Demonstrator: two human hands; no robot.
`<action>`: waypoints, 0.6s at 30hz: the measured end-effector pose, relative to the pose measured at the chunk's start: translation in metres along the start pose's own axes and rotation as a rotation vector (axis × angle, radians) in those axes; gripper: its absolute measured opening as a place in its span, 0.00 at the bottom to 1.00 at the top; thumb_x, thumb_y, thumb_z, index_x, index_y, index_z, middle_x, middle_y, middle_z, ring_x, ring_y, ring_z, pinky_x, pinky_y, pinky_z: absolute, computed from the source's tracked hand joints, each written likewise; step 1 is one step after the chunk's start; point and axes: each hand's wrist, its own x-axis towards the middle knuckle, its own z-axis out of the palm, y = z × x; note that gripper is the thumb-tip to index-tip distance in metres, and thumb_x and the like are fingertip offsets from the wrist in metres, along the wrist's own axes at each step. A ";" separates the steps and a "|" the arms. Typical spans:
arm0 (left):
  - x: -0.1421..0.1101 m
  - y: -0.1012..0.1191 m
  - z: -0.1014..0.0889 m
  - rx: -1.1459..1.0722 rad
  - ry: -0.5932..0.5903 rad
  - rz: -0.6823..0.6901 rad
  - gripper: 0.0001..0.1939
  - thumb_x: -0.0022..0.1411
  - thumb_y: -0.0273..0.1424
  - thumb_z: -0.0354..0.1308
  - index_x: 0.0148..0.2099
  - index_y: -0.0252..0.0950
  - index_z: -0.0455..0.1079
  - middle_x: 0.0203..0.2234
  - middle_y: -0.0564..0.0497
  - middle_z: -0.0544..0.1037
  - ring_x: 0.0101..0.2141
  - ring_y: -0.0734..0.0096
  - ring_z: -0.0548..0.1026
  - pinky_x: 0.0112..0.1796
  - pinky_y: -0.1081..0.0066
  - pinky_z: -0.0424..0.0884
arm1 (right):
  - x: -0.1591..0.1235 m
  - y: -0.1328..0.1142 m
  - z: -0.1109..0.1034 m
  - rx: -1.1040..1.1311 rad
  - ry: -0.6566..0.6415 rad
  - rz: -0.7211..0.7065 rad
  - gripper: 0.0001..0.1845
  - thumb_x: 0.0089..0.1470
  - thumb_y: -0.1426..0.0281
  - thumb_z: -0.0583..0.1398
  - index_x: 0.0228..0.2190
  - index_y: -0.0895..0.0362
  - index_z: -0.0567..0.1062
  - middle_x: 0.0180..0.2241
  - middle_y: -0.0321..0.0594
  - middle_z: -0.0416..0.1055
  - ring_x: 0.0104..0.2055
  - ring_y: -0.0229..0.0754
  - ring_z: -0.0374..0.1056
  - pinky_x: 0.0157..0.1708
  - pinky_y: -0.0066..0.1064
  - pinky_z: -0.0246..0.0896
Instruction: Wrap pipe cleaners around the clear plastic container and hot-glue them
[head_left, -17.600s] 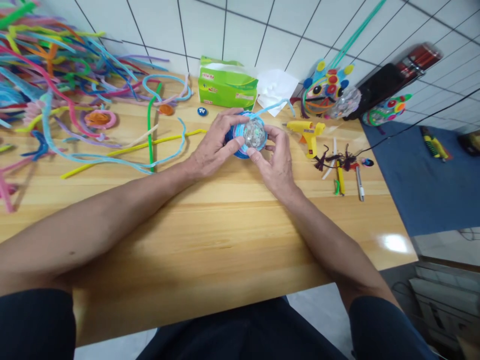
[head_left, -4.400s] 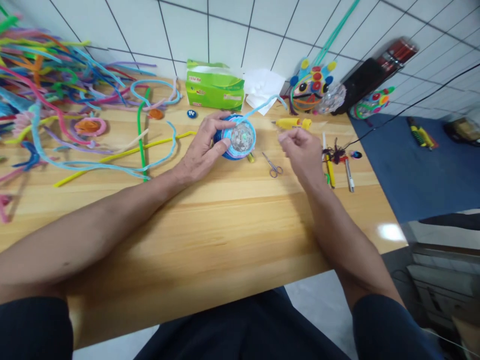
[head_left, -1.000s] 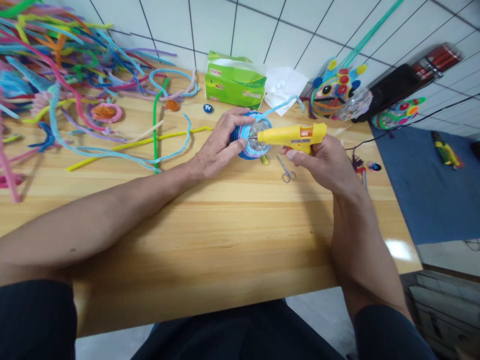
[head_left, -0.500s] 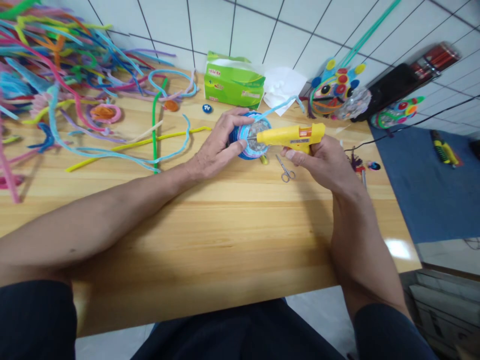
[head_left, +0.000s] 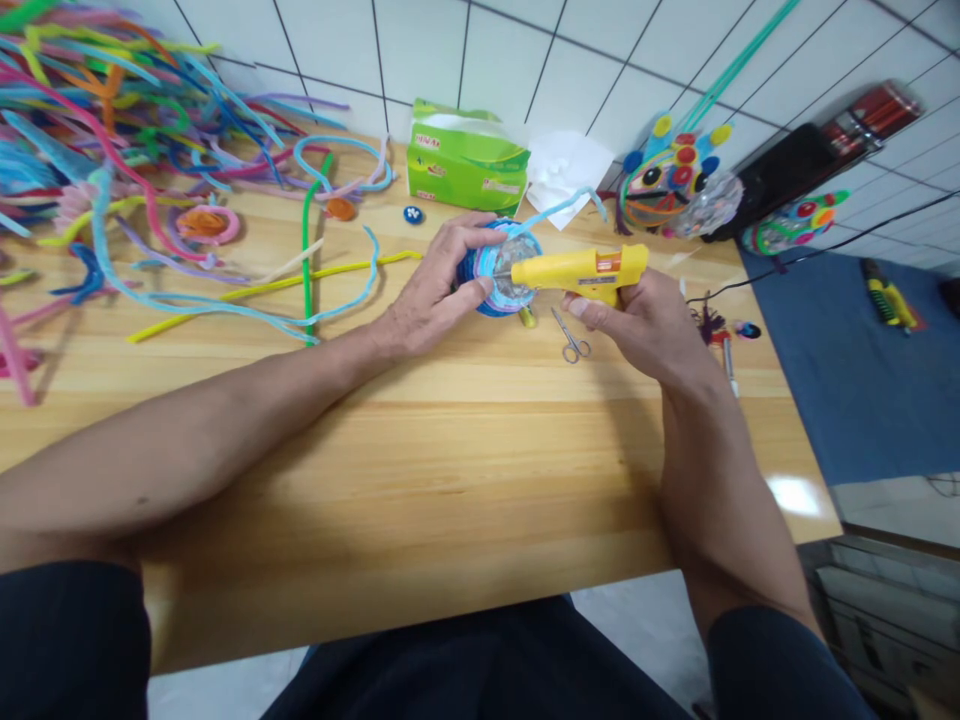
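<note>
My right hand (head_left: 651,322) is closed round the handle of a yellow hot glue gun (head_left: 574,268), its nozzle pointing left. That tip meets the near rim of a clear plastic bottle (head_left: 514,292) wrapped in blue and purple pipe cleaners. Gripping the bottle from the left is my left hand (head_left: 448,285), with thumb and fingers around its side. A loose light-blue pipe cleaner end (head_left: 559,208) sticks out from the wrap towards the upper right. Small scissors (head_left: 572,340) lie on the table below the gun.
Many coloured pipe cleaners (head_left: 142,120) are heaped at the left. A green tissue pack (head_left: 466,160) and crumpled white paper (head_left: 568,175) stand by the tiled wall. Decorated bottles (head_left: 671,190) and a dark flask (head_left: 810,165) are at the right, with a black cord (head_left: 847,240).
Almost nothing differs: the glue gun and both hands stay at the bottle. The whole view has shifted very slightly.
</note>
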 end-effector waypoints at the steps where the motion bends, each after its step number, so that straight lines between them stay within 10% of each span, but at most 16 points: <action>1: 0.000 0.000 0.000 -0.002 -0.002 -0.004 0.34 0.87 0.63 0.54 0.79 0.49 0.67 0.81 0.43 0.72 0.82 0.39 0.69 0.82 0.32 0.68 | 0.000 -0.001 0.000 -0.002 0.000 0.002 0.23 0.63 0.43 0.76 0.46 0.46 0.88 0.40 0.40 0.86 0.46 0.57 0.82 0.49 0.52 0.85; 18: 0.001 0.003 -0.001 -0.034 0.006 -0.024 0.33 0.86 0.62 0.57 0.78 0.48 0.70 0.80 0.43 0.73 0.82 0.42 0.69 0.84 0.33 0.66 | 0.000 -0.001 0.003 0.012 0.047 -0.011 0.28 0.63 0.37 0.76 0.45 0.47 0.86 0.38 0.38 0.84 0.37 0.48 0.75 0.40 0.43 0.80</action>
